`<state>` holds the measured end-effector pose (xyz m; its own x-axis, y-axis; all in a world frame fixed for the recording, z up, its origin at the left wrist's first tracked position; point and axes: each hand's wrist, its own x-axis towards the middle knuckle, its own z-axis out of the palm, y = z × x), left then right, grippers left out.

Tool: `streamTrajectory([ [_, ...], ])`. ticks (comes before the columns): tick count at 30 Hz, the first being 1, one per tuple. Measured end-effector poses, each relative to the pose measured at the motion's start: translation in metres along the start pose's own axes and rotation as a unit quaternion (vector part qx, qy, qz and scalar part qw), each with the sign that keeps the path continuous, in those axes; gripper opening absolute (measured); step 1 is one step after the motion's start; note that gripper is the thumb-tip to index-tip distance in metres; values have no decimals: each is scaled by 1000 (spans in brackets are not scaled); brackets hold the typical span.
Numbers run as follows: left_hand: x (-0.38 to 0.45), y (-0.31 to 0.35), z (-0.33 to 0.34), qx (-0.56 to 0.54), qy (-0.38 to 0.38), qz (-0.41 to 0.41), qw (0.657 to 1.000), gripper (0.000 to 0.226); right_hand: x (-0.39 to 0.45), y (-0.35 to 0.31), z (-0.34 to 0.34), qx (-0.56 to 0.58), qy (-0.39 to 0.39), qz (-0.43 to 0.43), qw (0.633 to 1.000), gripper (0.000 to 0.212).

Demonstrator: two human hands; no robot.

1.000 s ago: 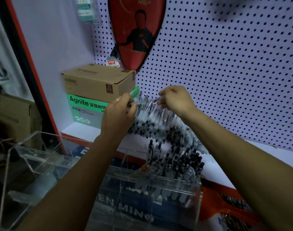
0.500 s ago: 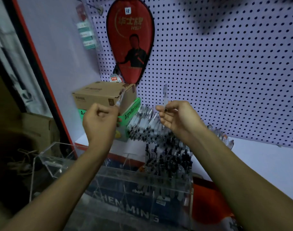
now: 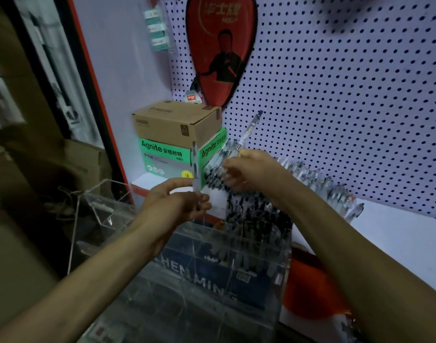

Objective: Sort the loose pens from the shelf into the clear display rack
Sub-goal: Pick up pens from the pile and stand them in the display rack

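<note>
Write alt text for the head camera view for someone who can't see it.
Each hand holds one clear pen: the left hand grips an upright pen, the right hand a tilted pen. Below stands a clear display rack partly filled with pens; loose pens line the shelf.

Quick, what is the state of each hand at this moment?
Left hand: pinches an upright pen.
Right hand: holds a pen that tilts up to the right.

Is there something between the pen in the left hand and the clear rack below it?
Nothing visible blocks it. The left hand holds its pen upright just above the clear display rack, whose top looks open; pens already stand in the right compartment.
</note>
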<state>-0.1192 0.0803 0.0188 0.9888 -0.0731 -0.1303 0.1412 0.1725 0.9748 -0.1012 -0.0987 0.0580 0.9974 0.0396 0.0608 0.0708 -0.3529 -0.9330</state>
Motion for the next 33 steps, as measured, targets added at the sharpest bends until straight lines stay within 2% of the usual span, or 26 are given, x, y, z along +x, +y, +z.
streamTrajectory([
  [3, -5, -1, 0, 24, -4, 19, 1000, 31, -6, 1, 2, -146, -3, -61, 987, 28],
  [5, -4, -2, -2, 26, -4, 24, 999, 30, -7, 1, 5, -181, -7, -84, 980, 33],
  [10, -2, -9, -5, 151, -22, 74, 985, 25, -7, 3, 9, -177, -6, -95, 980, 41],
  [16, 2, -22, -6, 291, -32, 168, 941, 32, -6, 6, 9, -189, 3, -95, 977, 45],
  [20, 5, -24, -6, 368, -30, 214, 904, 32, -7, 6, 11, -226, -34, -86, 970, 37],
  [24, 8, -22, -4, 423, -44, 241, 872, 22, -6, 7, 9, -251, -46, -94, 962, 36],
  [30, 7, -27, -4, 448, -33, 281, 848, 14, -3, 9, 8, -255, -52, -113, 959, 14],
  [33, 6, -26, -3, 460, -30, 294, 838, 11, -4, 7, 5, -252, -55, -116, 959, 12],
])
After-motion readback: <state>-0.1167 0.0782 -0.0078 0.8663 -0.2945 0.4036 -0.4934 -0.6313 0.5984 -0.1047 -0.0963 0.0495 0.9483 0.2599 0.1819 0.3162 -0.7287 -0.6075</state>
